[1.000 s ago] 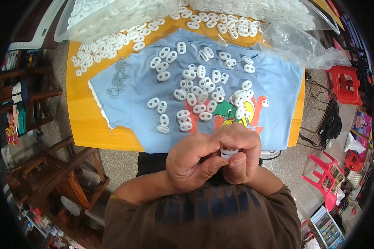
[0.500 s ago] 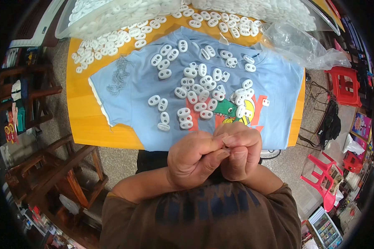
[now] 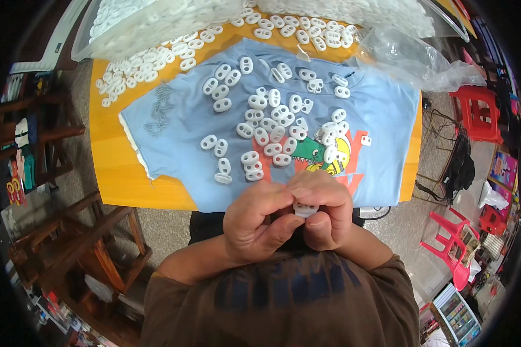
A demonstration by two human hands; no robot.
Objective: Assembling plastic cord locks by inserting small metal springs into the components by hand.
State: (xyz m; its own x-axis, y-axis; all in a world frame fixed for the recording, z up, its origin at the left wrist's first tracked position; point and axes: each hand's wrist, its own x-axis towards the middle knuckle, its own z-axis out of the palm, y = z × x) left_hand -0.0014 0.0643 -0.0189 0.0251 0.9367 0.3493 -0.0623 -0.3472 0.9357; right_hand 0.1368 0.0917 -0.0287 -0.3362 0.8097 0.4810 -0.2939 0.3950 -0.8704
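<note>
White piece (image 3: 306, 210) back in view, pinched in both hands (image 3: 250, 218) near the table edge (image 3: 156, 202), bare wood (image 3: 127, 186) leftward.

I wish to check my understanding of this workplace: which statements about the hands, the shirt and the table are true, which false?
1. The left hand and right hand hold a white piece together. True.
2. The shirt is dark green. False: it is light blue.
3. A clear plastic bag lies at the table's far right. True.
4. All other white pieces lie on the shirt. False: many lie directly on the table.
</note>
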